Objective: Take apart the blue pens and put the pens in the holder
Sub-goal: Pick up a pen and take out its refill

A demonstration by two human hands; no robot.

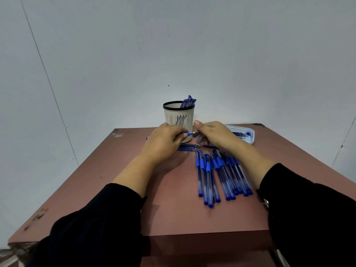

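Observation:
My left hand (163,140) grips the barrel of a blue pen (187,133) held level just in front of the holder. Its far end pokes out past the hand on the left. My right hand (212,133) pinches the pen's tip end. The two hands almost meet. The white slotted holder (178,117) with a black rim stands behind them, with several blue pens (188,102) inside. Several whole blue pens (221,176) lie in a row at the right. Thin refills (187,147) lie under my hands.
A white tray (250,136) with blue pen parts sits at the back right of the reddish-brown table (134,209). A pale wall rises right behind the table. The table's front edge is near my sleeves.

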